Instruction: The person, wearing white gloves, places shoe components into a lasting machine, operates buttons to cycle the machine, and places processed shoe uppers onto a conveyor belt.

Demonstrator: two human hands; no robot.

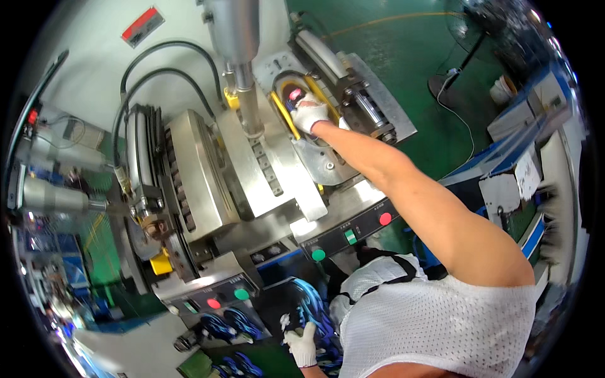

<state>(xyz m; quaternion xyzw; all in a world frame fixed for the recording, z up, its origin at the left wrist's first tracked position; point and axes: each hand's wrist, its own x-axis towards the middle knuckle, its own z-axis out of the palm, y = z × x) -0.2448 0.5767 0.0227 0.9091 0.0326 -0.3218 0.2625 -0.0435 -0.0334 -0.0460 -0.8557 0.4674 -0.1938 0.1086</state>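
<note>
My right arm stretches far forward to the machine's right-hand station. There my right hand [310, 114], in a white glove, is closed on a small dark shoe-like item [293, 92] with a pink-red patch; its exact kind is hard to make out. A yellow bar [285, 115] stands on either side of that item. Low in the picture, my gloved left hand [301, 347] has thumb and fingers apart. Beside it lie several blue-and-black shoes [310, 302], partly hidden by my body. Whether its fingertips touch them I cannot tell.
A thick metal cylinder [242, 38] hangs over the machine's middle. At the left stands a second station with a steel block [196, 173]. Green and red buttons sit on the front control panels [340, 236]. More blue shoes [230, 323] rest lower left. A floor fan [469, 57] stands far right.
</note>
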